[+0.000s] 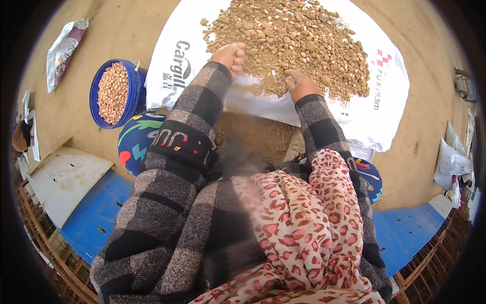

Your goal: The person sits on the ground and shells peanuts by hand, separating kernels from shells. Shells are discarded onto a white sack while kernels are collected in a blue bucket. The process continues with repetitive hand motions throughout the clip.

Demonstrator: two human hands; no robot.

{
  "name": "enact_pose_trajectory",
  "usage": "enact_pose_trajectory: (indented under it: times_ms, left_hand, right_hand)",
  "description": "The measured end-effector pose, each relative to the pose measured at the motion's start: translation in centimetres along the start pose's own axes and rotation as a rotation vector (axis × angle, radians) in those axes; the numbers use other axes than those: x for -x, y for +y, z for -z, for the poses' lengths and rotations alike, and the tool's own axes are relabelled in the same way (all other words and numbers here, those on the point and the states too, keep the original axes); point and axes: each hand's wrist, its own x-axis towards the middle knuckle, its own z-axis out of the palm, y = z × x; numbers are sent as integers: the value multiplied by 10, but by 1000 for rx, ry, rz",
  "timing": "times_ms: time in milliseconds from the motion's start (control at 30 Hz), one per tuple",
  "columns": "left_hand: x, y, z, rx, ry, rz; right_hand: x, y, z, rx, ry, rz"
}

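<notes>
A white woven sack [383, 95] with printing lies spread before me. On it is a heap of brown soil clods [273, 38] mixed with pinkish shelled peanuts. My left hand [229, 57] is at the heap's near left edge, its fingers curled inward; whether anything is inside is hidden. Farther right, my right hand [303, 86] touches the near edge of the heap with thumb and forefinger close together. A small pale spot shows between them, too small to identify. Left of the sack, a blue bucket [92, 95] holds many shelled peanuts [112, 93].
Loose soil [262, 136] lies between my legs, below the sack's near edge. A printed bag [64, 53] rests on the ground at far left, and white sacks [450, 163] stand at far right. Blue panels [410, 231] and rusty metal bars [429, 269] are behind me.
</notes>
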Motion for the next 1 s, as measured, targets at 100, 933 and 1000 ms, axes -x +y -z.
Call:
enact_pose_trajectory:
  times_ms: [100,933,1000]
  left_hand:
    - [-2,-2,0,-4,-33,28]
    - [12,-48,-44,192,-221,335]
    - [11,-50,-46,228,-215,310]
  right_hand:
    - [1,0,0,-14,7,-38]
    - [11,-28,4,-47,194,174]
    - [7,-30,7,-124,210,329]
